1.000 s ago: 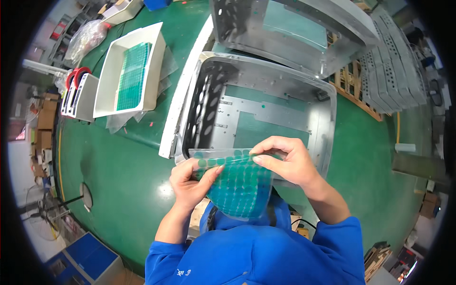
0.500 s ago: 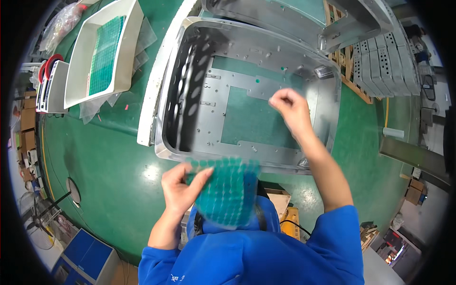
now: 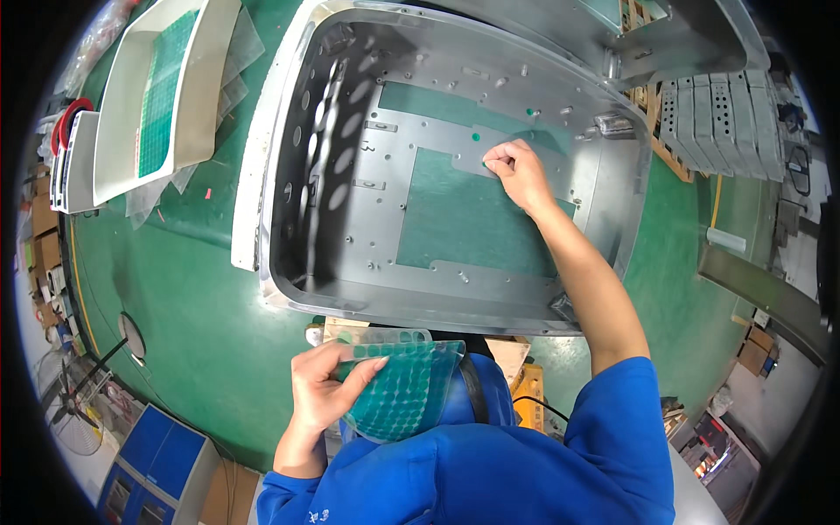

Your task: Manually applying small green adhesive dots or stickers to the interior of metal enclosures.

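My left hand [image 3: 322, 385] is closed on a sheet of green round stickers [image 3: 404, 391], thumb on top; the sheet's upper strip curls back with clear backing showing. It hangs in front of my body, below the near rim of a large grey metal housing [image 3: 420, 315]. Inside that housing, my right hand [image 3: 518, 175] pinches thumb and forefinger together over the floor panel, beside a rectangular cutout. A speck of green shows at the fingertips, seemingly a dot sticker. One green dot [image 3: 475, 137] lies on the panel just beyond the fingers, and another [image 3: 530, 112] is farther right.
To the left stands a white bin [image 3: 197, 96] with more green sticker sheets [image 3: 166, 96] and clear films beside it. A raised metal panel [image 3: 560, 39] borders the housing's far side. Several perforated metal parts [image 3: 722, 127] stack at right. A fan [image 3: 131, 335] stands at lower left.
My right hand has come down and slightly left to the panel, fingers pinched. My left hand has lowered a little, and the sheet's top edge now curls back. The view has shifted slightly.
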`<action>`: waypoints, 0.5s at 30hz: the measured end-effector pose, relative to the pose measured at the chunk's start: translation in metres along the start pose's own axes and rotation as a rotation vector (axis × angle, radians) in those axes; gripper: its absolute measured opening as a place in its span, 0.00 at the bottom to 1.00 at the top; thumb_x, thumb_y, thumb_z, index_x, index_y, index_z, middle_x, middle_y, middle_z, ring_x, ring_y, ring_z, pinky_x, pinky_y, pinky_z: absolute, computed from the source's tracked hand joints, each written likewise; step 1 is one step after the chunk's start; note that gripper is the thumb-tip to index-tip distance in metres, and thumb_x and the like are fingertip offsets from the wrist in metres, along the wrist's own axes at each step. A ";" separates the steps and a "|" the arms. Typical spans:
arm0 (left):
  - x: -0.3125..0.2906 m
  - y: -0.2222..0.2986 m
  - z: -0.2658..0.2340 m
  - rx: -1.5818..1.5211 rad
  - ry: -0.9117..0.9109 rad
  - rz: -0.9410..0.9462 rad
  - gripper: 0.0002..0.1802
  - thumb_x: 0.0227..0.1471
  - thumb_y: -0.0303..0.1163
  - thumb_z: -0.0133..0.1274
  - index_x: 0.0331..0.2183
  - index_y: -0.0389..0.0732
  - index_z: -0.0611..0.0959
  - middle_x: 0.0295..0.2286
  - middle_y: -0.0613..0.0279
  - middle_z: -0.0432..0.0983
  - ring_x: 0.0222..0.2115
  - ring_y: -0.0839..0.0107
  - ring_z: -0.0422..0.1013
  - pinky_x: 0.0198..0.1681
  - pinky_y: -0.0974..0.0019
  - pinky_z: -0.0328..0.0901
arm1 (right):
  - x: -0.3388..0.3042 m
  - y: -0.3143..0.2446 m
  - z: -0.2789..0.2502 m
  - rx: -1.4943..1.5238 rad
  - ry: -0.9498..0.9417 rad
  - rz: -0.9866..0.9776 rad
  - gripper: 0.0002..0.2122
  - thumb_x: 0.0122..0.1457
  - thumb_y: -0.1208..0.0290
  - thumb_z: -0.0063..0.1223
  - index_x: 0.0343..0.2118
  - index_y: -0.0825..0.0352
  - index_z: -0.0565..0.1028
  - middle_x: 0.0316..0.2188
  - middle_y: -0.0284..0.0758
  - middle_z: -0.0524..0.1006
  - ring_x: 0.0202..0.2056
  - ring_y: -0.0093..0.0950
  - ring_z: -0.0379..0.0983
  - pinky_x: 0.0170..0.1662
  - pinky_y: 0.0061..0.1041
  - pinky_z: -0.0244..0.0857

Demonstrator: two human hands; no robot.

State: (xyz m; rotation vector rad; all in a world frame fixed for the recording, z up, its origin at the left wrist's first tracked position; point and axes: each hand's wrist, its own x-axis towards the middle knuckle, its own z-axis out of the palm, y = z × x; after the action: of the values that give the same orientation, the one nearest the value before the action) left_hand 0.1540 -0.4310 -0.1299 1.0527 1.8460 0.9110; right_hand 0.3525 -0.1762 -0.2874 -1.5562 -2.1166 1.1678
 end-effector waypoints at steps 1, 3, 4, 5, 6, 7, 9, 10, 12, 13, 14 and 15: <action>0.001 0.001 0.001 -0.002 -0.004 -0.009 0.13 0.29 0.23 0.62 0.14 0.34 0.72 0.10 0.68 0.63 0.11 0.85 0.54 0.13 0.78 0.45 | 0.000 0.001 0.000 0.002 0.003 -0.007 0.02 0.45 0.77 0.51 0.24 0.67 0.74 0.23 0.30 0.67 0.24 0.21 0.61 0.29 0.19 0.57; 0.001 0.001 0.002 -0.007 -0.011 -0.026 0.12 0.29 0.22 0.62 0.14 0.34 0.72 0.10 0.67 0.63 0.11 0.84 0.54 0.13 0.78 0.45 | 0.001 0.003 0.001 0.006 0.009 -0.023 0.02 0.45 0.76 0.51 0.24 0.67 0.74 0.23 0.30 0.67 0.24 0.21 0.61 0.29 0.19 0.57; 0.001 0.001 0.003 -0.013 -0.010 -0.025 0.12 0.29 0.22 0.62 0.14 0.34 0.72 0.10 0.67 0.63 0.11 0.84 0.54 0.13 0.78 0.45 | 0.001 0.003 0.001 0.013 0.004 -0.015 0.02 0.45 0.76 0.51 0.24 0.67 0.74 0.23 0.30 0.67 0.24 0.21 0.61 0.29 0.19 0.57; 0.001 0.000 0.004 -0.019 -0.008 -0.024 0.12 0.29 0.22 0.62 0.14 0.34 0.72 0.10 0.67 0.63 0.11 0.84 0.55 0.13 0.78 0.46 | 0.002 0.003 0.000 0.020 -0.002 -0.007 0.02 0.45 0.76 0.51 0.24 0.67 0.74 0.23 0.30 0.67 0.24 0.21 0.61 0.29 0.19 0.58; 0.001 0.000 0.006 -0.025 -0.007 -0.023 0.12 0.29 0.22 0.62 0.14 0.34 0.72 0.10 0.67 0.63 0.11 0.84 0.55 0.13 0.78 0.46 | 0.001 0.003 0.000 0.027 -0.008 0.000 0.02 0.45 0.76 0.51 0.24 0.67 0.74 0.23 0.30 0.67 0.24 0.21 0.61 0.29 0.19 0.58; 0.000 -0.001 0.006 -0.025 -0.006 -0.033 0.12 0.29 0.22 0.61 0.14 0.34 0.72 0.10 0.67 0.63 0.12 0.84 0.55 0.13 0.78 0.47 | 0.002 0.001 0.001 0.018 -0.002 0.010 0.02 0.45 0.76 0.51 0.23 0.67 0.74 0.23 0.31 0.67 0.25 0.23 0.63 0.30 0.21 0.59; 0.000 -0.002 0.008 -0.024 -0.003 -0.054 0.12 0.29 0.22 0.61 0.14 0.34 0.72 0.10 0.66 0.64 0.12 0.83 0.57 0.14 0.78 0.48 | 0.001 -0.001 0.002 -0.002 0.010 0.028 0.02 0.45 0.75 0.51 0.22 0.66 0.74 0.24 0.33 0.69 0.27 0.26 0.67 0.32 0.25 0.61; 0.000 -0.002 0.008 -0.024 -0.003 -0.048 0.11 0.29 0.22 0.61 0.14 0.33 0.72 0.11 0.66 0.64 0.12 0.84 0.57 0.14 0.78 0.49 | 0.001 -0.001 0.002 -0.014 0.016 0.027 0.02 0.45 0.75 0.51 0.22 0.65 0.74 0.24 0.33 0.69 0.27 0.26 0.67 0.32 0.25 0.61; 0.000 -0.002 0.007 -0.024 -0.004 -0.035 0.11 0.29 0.22 0.61 0.15 0.33 0.73 0.11 0.66 0.65 0.13 0.84 0.58 0.14 0.78 0.50 | 0.002 0.001 0.003 -0.038 0.027 0.024 0.02 0.45 0.74 0.51 0.21 0.64 0.74 0.24 0.32 0.69 0.28 0.26 0.67 0.32 0.25 0.61; 0.000 -0.002 0.008 -0.037 -0.006 -0.052 0.11 0.29 0.22 0.61 0.15 0.33 0.73 0.11 0.66 0.65 0.13 0.84 0.59 0.14 0.78 0.50 | 0.002 0.002 0.003 -0.044 0.028 0.028 0.02 0.45 0.73 0.51 0.21 0.64 0.74 0.24 0.32 0.69 0.28 0.26 0.67 0.33 0.25 0.61; -0.001 -0.002 0.009 -0.051 -0.009 -0.070 0.11 0.30 0.22 0.61 0.15 0.33 0.73 0.11 0.66 0.66 0.13 0.84 0.59 0.14 0.78 0.50 | 0.002 0.002 0.004 -0.049 0.030 0.032 0.02 0.45 0.73 0.52 0.21 0.63 0.74 0.24 0.31 0.69 0.28 0.27 0.67 0.33 0.26 0.61; -0.001 -0.003 0.009 -0.065 -0.011 -0.087 0.11 0.30 0.22 0.61 0.15 0.33 0.73 0.11 0.66 0.66 0.13 0.84 0.59 0.14 0.78 0.51 | 0.002 0.002 0.004 -0.055 0.032 0.036 0.02 0.45 0.73 0.52 0.21 0.62 0.74 0.24 0.31 0.69 0.29 0.27 0.67 0.33 0.26 0.61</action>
State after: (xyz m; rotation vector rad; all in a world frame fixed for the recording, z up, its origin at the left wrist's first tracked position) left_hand 0.1619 -0.4312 -0.1356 0.9286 1.8259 0.9060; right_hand 0.3506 -0.1766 -0.2923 -1.6322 -2.1257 1.0973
